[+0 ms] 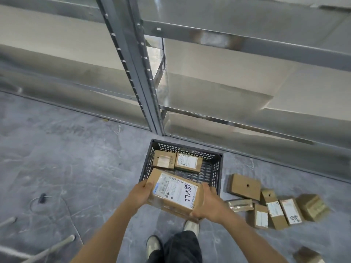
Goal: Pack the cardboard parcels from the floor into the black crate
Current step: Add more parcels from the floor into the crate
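Observation:
I hold a large cardboard parcel (pixel 175 192) with a white shipping label and handwritten numbers, just above the near edge of the black crate (pixel 214 168). My left hand (pixel 140 193) grips its left side and my right hand (pixel 208 203) grips its right near corner. Two smaller parcels (pixel 164 159) (pixel 188 162) lie side by side on the crate's far floor. Several more cardboard parcels (pixel 245 186) (pixel 289 211) lie scattered on the floor to the right of the crate.
Grey metal shelving (pixel 144 76) stands directly behind the crate, its upright post just beyond the crate's far rim. A dark clip with a wire (pixel 42 198) and pale rods (pixel 55 247) lie on the grey floor at left. My shoes (pixel 153 245) are below the parcel. Another parcel (pixel 307 255) lies at bottom right.

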